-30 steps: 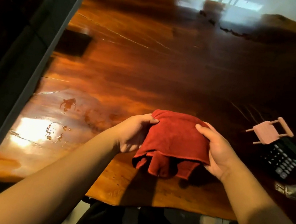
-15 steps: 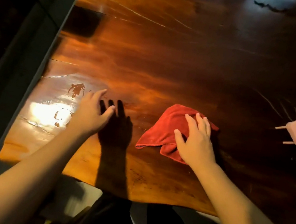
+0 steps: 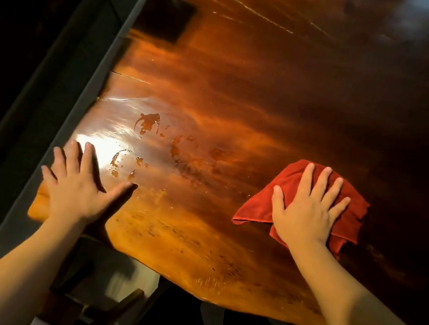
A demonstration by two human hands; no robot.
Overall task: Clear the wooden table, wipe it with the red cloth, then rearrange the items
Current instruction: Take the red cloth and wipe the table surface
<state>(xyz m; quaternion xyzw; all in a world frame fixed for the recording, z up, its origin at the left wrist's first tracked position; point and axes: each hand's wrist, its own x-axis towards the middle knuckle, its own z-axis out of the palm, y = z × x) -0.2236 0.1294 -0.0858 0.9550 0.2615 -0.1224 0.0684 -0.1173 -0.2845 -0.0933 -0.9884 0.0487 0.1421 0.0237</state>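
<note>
The red cloth [image 3: 265, 207] lies crumpled on the glossy wooden table [image 3: 247, 89], near its front edge at the right. My right hand [image 3: 307, 210] presses flat on top of the cloth, fingers spread, covering its middle. My left hand [image 3: 75, 182] rests palm down on the table's front left corner, fingers apart, holding nothing. Wet smears and droplets [image 3: 154, 141] sit on the wood between the two hands, beside a bright glare patch.
A grey ledge [image 3: 54, 120] runs along the table's left edge, with dark space beyond it. A dark rectangular patch [image 3: 166, 17] shows on the wood at the far left. Below the front edge are dim chair parts [image 3: 111, 311].
Both hands held the cloth up a second ago; the right one has since pressed it onto the table. The left hand moved out to the left corner. The pink item and calculator left the view.
</note>
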